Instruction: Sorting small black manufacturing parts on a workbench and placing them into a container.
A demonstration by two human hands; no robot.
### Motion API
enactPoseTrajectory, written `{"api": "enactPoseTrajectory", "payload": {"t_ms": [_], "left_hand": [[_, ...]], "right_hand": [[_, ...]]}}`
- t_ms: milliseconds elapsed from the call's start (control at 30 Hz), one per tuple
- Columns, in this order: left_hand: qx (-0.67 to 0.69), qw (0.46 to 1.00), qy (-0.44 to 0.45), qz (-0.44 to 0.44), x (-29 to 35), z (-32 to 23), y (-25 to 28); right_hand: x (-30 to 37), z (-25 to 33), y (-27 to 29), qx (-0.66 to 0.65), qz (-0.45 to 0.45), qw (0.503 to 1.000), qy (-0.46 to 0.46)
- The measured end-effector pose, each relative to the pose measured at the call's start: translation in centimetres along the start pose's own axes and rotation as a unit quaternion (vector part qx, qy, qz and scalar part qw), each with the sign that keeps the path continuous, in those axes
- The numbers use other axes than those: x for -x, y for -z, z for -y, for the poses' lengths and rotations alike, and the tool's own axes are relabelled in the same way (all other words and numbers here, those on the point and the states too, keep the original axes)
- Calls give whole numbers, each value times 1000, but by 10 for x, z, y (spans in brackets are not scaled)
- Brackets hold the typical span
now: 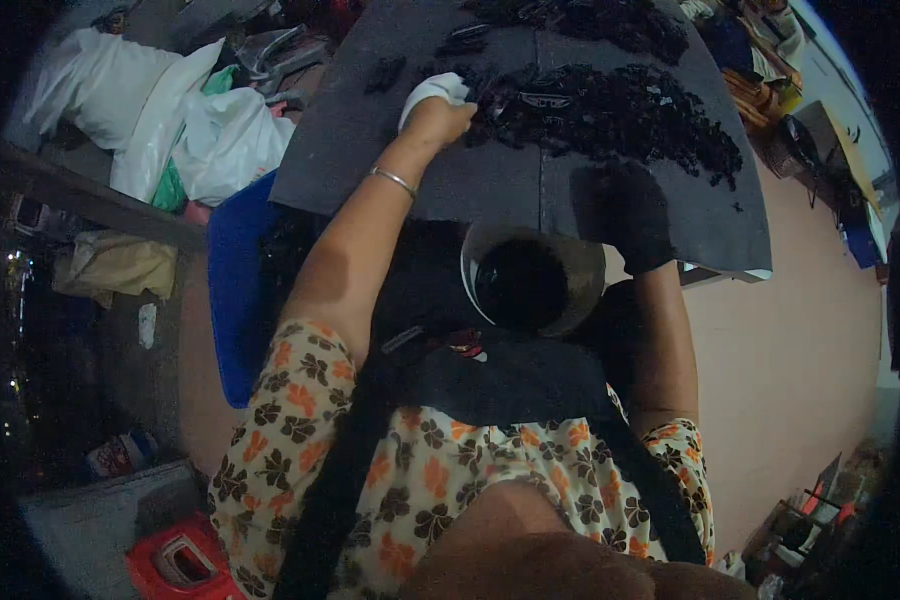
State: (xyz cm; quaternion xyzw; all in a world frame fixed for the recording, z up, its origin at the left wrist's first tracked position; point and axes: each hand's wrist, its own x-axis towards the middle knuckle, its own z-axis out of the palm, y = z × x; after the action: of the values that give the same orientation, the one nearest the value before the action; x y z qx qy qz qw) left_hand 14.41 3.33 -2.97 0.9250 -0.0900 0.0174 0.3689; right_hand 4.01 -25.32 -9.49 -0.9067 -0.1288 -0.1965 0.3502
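A large grey board (340,150) slopes away in front of me, with many small black pieces (610,110) scattered in heaps across it. My left hand (438,118) reaches to the left edge of the middle heap. Bunched white cloth (432,90) covers its fingers, and the hand seems closed around it. A dark glove covers my right hand (625,215), which is over the board's near edge on the right. Its fingers blend into the dark and cannot be made out. Below that edge, between my arms, stands a pale bucket (478,240) with a black inside.
White plastic sacks (200,140) lie at the left, beside a blue panel or chair back (235,290). A red container (180,560) is at the lower left. Cluttered goods (760,60) line the far right, past a pinkish floor (750,370).
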Motion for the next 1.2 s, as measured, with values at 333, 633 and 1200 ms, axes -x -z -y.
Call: {"api": "enactPoseTrajectory", "payload": {"t_ms": [333,633,1200], "left_hand": [[-146,984,-45,-87,-9,5,2],[158,980,-85,-88,20,15,8],[423,890,-134,107,146,-69,-4]], "right_hand": [[-12,89,15,161,63,985,2],[-4,65,11,141,-106,979,102],[1,136,-7,-65,-243,958,140]]}}
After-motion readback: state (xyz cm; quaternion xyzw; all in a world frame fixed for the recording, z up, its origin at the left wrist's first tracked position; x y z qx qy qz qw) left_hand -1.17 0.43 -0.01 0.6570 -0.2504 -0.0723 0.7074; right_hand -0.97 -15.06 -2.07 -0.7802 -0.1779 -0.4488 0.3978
